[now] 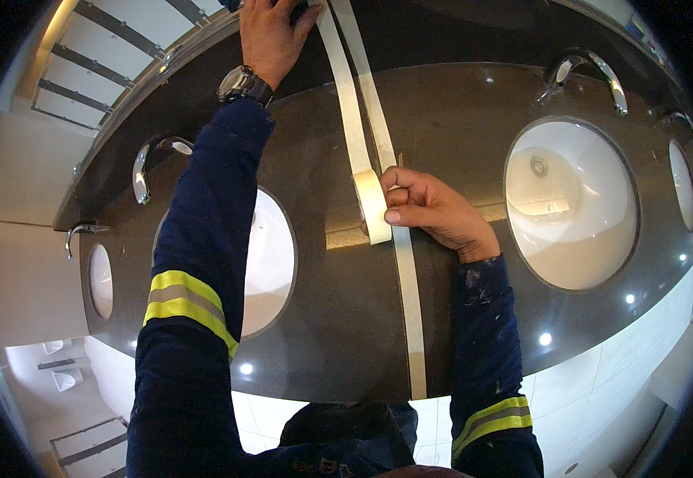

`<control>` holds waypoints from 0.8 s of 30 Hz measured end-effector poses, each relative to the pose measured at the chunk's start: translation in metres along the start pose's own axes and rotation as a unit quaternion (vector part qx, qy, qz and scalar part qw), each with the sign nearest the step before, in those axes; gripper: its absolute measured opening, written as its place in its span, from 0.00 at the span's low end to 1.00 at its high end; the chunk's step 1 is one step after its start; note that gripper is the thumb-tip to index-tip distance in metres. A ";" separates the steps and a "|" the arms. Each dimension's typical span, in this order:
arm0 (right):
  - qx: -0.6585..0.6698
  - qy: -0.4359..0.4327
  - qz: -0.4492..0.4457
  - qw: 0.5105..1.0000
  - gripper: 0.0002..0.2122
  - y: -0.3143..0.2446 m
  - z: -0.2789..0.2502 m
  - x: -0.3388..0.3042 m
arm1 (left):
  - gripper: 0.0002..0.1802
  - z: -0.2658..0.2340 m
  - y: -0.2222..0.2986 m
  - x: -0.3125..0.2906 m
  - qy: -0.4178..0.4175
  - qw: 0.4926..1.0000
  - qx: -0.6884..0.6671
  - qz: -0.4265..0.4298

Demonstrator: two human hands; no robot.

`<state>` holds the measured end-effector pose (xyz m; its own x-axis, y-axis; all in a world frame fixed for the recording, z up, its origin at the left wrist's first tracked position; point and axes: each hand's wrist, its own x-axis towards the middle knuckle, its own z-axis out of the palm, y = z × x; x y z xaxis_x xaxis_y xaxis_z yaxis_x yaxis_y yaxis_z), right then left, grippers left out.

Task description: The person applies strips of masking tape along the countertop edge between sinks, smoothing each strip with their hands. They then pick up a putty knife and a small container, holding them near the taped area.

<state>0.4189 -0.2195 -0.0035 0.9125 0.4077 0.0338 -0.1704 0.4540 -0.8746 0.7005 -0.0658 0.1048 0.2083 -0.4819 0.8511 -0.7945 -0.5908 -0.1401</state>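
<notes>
My right hand [434,211] grips a roll of cream masking tape [372,205] above the dark stone countertop [450,119]. A strip of tape [348,103] runs from the roll up to the back edge, where my left hand [270,36] presses flat on its end. The left wrist wears a watch [243,84]. A second strip of tape [410,311] lies stuck along the counter from the back to the front edge, just right of the roll. Both arms are in dark blue sleeves with yellow reflective bands.
A white oval basin [573,203] sits to the right and another basin [270,263] lies partly under my left forearm. Chrome taps [589,68] [147,163] stand behind them. More basins [101,280] show at the far edges. Pale tiled floor [593,382] lies below.
</notes>
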 end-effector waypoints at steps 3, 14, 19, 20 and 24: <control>0.007 0.010 -0.005 1.000 0.10 0.003 0.002 0.005 | 0.15 0.006 0.001 -0.003 0.025 1.000 -0.009 -0.003; 0.009 0.057 0.008 0.998 0.10 0.016 0.011 0.014 | 0.20 0.014 0.005 -0.008 0.052 0.998 -0.011 -0.027; -0.009 0.079 0.006 0.997 0.09 0.014 0.017 0.014 | 0.20 0.016 0.007 -0.008 0.060 0.997 -0.012 -0.040; -0.010 0.081 0.005 0.997 0.09 0.015 0.015 0.015 | 0.20 0.017 0.008 -0.008 0.064 0.997 -0.009 -0.043; -0.001 0.075 0.004 0.997 0.09 0.015 0.016 0.018 | 0.20 0.015 0.005 -0.007 0.067 0.997 -0.003 -0.035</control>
<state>0.4265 -0.1922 -0.0084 0.9567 0.2873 -0.0455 -0.1767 0.4497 -0.8755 0.7034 -0.0752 0.0900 0.1866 -0.3485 0.9185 -0.7837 -0.6167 -0.0747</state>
